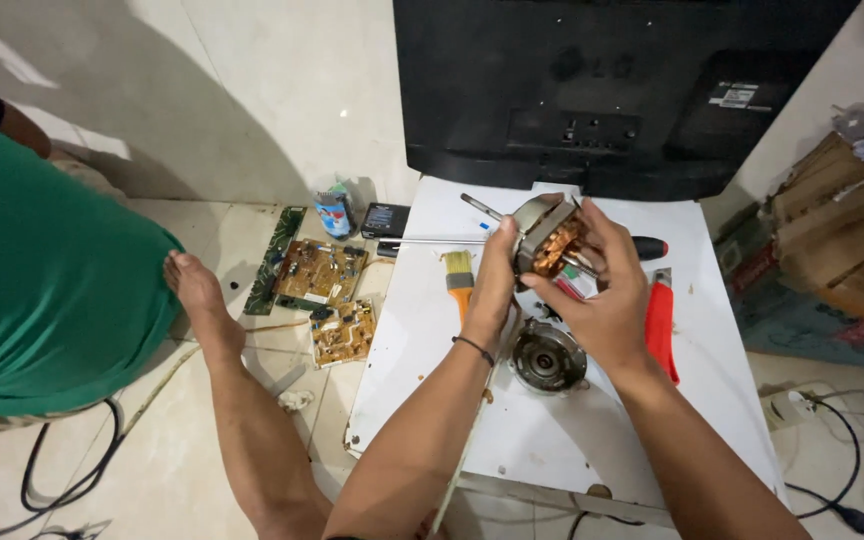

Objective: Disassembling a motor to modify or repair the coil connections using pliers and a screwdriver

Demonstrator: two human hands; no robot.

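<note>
Both forearms rise from the bottom edge to a white table (552, 440), with a big black television back (612, 90) standing at its far end. Held above the tabletop between the two hands is a small motor stator with copper windings (552, 245): the left hand (492, 290) clamps its near-left side, fingers curled shut around the metal frame, while the right hand (607, 290) wraps its right and underside, fingers closed over the windings. A round metal end cap (547, 358) lies on the table directly below. Judging from the grip, the stator could slip and drop onto that cap, or fingertips pressing on the copper could nick the thin wire. Red-handled pliers (660, 325) lie just right, a paintbrush (459, 275) left, and circuit boards (324, 290) rest on the floor beside another person's bare foot (197, 290).
</note>
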